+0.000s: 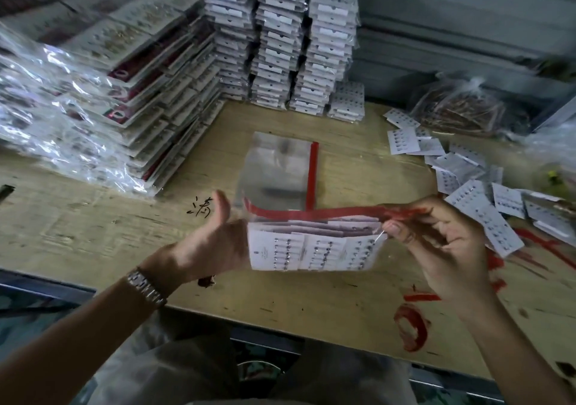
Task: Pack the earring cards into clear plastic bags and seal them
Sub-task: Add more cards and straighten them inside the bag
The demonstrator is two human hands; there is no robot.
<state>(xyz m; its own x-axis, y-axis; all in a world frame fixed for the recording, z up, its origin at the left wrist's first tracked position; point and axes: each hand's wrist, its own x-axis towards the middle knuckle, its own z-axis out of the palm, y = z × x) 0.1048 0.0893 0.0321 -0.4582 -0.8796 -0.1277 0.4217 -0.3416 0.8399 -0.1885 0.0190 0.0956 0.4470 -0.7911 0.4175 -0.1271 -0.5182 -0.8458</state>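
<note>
Above the wooden table [343,283], we see the left hand [215,245] wrapped around one end of a clear bag of earring cards [314,250]. The right hand [436,242] pinches the bag's other end, with the red seal strip [314,212] stretched across its top. More loose earring cards [477,200] lie to the right, and tall piles of packed bags [280,39] stand at the back.

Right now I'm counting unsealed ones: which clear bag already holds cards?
The bag in both hands, filled with cards; the bag lying flat on the table holds none.

Dim light, blurred edges, wide-angle distortion
</note>
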